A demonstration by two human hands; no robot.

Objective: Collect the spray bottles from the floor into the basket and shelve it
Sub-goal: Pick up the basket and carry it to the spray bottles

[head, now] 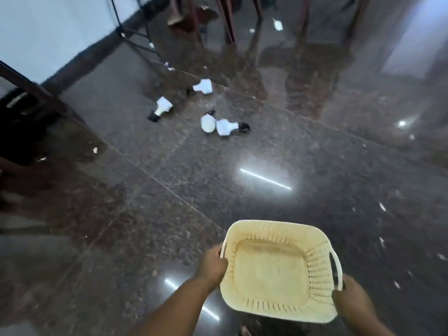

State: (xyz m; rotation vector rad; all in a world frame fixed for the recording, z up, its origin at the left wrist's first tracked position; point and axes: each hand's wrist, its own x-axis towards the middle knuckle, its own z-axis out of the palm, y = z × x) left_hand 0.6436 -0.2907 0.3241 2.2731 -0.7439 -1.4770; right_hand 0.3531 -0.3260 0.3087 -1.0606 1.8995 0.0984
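Note:
I hold an empty cream plastic basket [278, 231] above the floor at the bottom of the view. My left hand [213, 265] grips its left handle and my right hand [351, 299] grips its right handle. Several white spray bottles with black nozzles lie on the dark polished floor well ahead of the basket: one bottle [162, 106] at the left, one bottle [203, 86] farther back, and a pair of bottles [224, 126] touching each other in the middle.
Dark metal frame legs [135, 37] stand along the white wall [48, 32] at the left. Reddish furniture legs [228, 20] rise at the top. Small white scraps [278, 25] litter the floor. A dark object [21, 124] sits at the left edge.

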